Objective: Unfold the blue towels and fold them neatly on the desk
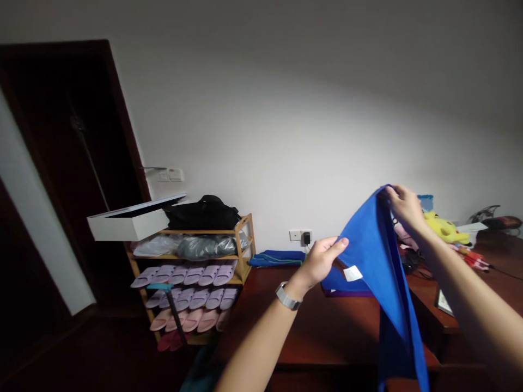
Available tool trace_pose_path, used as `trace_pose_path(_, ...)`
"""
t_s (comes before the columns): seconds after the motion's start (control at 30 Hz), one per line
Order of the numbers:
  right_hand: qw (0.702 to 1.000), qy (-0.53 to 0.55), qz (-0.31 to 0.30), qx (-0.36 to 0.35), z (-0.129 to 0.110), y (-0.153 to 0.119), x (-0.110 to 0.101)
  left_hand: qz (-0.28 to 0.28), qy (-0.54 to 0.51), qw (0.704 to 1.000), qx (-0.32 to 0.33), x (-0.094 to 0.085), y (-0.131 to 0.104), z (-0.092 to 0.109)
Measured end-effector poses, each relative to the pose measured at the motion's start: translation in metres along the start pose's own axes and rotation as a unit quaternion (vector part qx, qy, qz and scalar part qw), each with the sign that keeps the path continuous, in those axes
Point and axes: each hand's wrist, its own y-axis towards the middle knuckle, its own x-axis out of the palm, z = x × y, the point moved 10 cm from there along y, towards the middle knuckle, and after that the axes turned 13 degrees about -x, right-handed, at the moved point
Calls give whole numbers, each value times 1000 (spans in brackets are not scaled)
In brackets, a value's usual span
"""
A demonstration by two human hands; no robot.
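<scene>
A blue cloth point(378, 256) hangs in the air between my two hands, over the dark red wooden table point(265, 321). My left hand point(321, 262), with a grey band on the wrist, pinches one corner near a white label point(352, 273). Higher up and to the right, my right hand point(405, 207) grips the cloth's top edge. Its long lower part drops in folds past the table's front edge. Whether it is a garment or a plain piece of fabric I cannot tell. Behind it, another blue piece of fabric point(347, 287) lies on the table, partly hidden.
A folded blue cloth point(278, 258) rests against the wall below a socket with a black plug point(306, 238). On the left stands a wooden shoe rack point(244, 253) with several slippers, a black bag point(203, 213) and a white box point(126, 226). A yellow plush toy point(443, 228) lies at right.
</scene>
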Motion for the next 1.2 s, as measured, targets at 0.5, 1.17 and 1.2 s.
trace_pose_path(0.5,883,252,-392,61,-155,-359,374,395,41,841,-367,-288,-214,-401)
trace_pose_path(1.17,811,-233,-524,114,147,-538,122,416,404,708,-402,-361,-287,-414)
trace_pose_path(1.2,816,-211,-526,113,145,-542,122,414,408,707,-403,-358,-286,-412)
